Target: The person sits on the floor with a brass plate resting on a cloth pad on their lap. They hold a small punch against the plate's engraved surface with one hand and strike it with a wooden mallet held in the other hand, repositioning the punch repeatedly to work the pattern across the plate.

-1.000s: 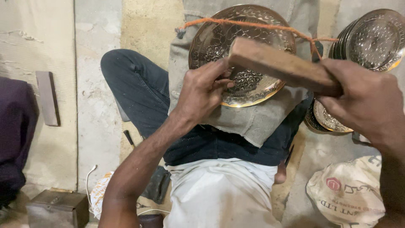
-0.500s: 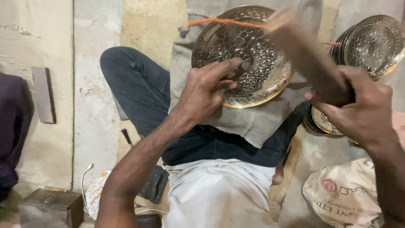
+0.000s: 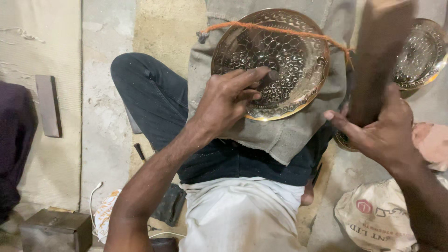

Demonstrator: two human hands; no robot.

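Brass gleams from the embossed round plate [image 3: 275, 60] lying on a grey cloth pad [image 3: 289, 135] over the person's lap, with an orange cord [image 3: 275, 30] stretched across its upper rim. The left hand [image 3: 228, 100] presses the plate down, fingers close together and extended onto its centre, while the right hand [image 3: 382, 133] grips a blurred wooden block [image 3: 380, 56] upright beside the plate. Near the right forearm sits a pale sack [image 3: 373, 217] with a red emblem and dark lettering; more plates [image 3: 420, 53] are stacked behind the block.
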